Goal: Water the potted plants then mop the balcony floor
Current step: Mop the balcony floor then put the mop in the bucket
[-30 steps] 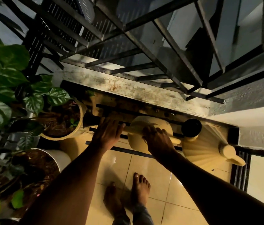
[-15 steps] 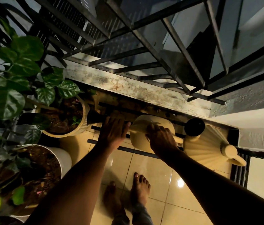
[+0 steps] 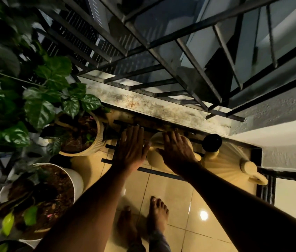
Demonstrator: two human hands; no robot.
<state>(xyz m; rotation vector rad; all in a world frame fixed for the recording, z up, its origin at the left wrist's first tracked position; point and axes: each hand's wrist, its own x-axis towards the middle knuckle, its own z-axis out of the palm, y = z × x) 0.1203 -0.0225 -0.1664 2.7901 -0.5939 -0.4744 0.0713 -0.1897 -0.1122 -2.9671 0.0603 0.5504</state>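
A cream ribbed watering can with a loop handle and a black round cap stands on the floor by the right wall. Left of it sits a smooth round cream vessel, and a cream tube runs across it. My right hand lies flat on top of that vessel with its fingers stretched out. My left hand hovers flat over black bars, beside a leafy plant in a ribbed cream pot. A second plant grows in a white pot nearer me.
A stained concrete ledge and a dark metal grille close off the balcony ahead. Glossy cream floor tiles lie under my bare feet. A white wall stands at the right, and foliage fills the left side.
Both hands were curled around the cream tube and are now flat with fingers extended. The view has swung left, so the plants sit further into the picture.
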